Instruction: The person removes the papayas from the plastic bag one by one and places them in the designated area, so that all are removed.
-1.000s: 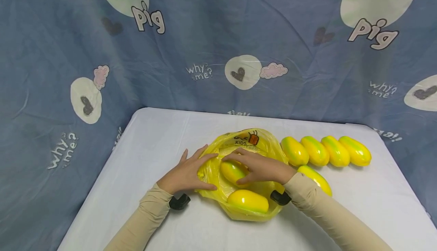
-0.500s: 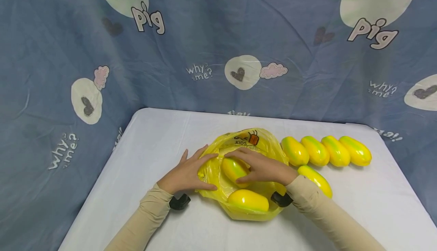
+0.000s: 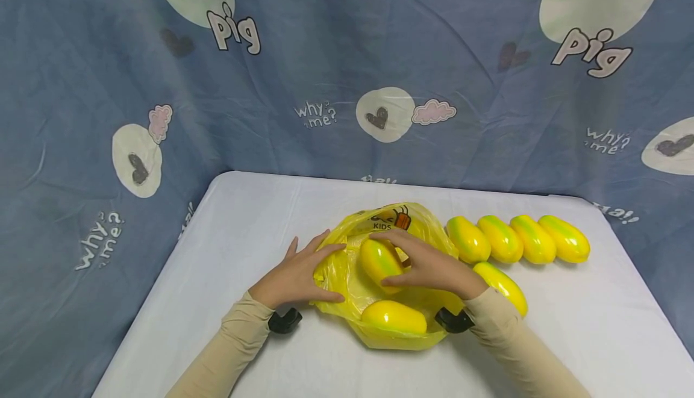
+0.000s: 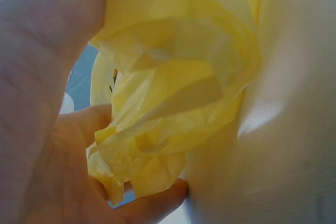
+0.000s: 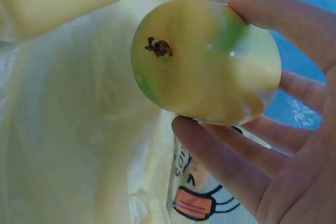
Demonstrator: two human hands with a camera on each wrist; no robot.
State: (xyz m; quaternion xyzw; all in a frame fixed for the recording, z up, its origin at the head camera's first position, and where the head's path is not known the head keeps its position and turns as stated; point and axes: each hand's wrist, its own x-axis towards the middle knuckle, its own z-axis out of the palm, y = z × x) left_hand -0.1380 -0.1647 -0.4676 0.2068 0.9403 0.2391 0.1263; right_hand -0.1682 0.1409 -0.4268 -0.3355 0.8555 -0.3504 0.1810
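A glossy yellow-green mango (image 3: 379, 262) is held by my right hand (image 3: 434, 264), thumb on one side and fingers on the other, within the mouth of a yellow plastic bag (image 3: 352, 229). The right wrist view gives the mango's (image 5: 205, 61) dark stem end between thumb and fingertips. Against the bag's left rim rests my left hand (image 3: 298, 271), its fingers spread; the left wrist view has crumpled bag film (image 4: 168, 87) between thumb and fingers. A second mango (image 3: 394, 318) lies in the near part of the bag.
Right of the bag, several mangoes (image 3: 500, 239) lie in a row, with one more (image 3: 501, 288) in front, partly behind the right forearm. Everything sits on a white-covered table (image 3: 260, 205), backed by a blue printed cloth (image 3: 303, 49).
My right hand has drawn the mango slightly to the right and up inside the bag mouth. The left hand and the other mangoes stay in place.
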